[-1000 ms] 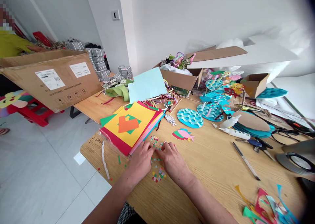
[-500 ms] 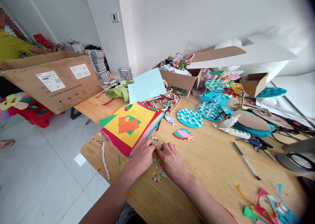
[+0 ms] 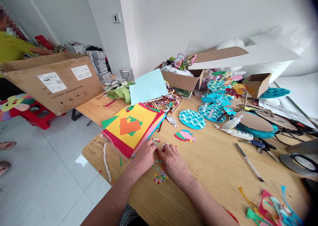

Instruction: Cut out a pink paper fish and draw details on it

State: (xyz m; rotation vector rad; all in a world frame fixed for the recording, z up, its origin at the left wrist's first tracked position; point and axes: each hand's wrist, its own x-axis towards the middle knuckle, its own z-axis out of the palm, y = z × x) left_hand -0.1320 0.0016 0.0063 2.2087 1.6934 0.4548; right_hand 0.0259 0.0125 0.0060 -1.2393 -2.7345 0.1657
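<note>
Close together, both hands (image 3: 146, 154) (image 3: 175, 162) amid confetti (image 3: 161, 177)

Bright, diffuse light pales the wall (image 3: 179, 24), with dark, blurred right-hand corners and pixelation upper left.

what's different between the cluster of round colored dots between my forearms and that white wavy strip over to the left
The colored dots are small, round and many-hued; the white strip is long, wavy and one color. The dots are many loose pieces bunched together, while the strip is a single piece. The strip lies nearer the table's left edge than the dots. Both rest on the wooden table.
</note>
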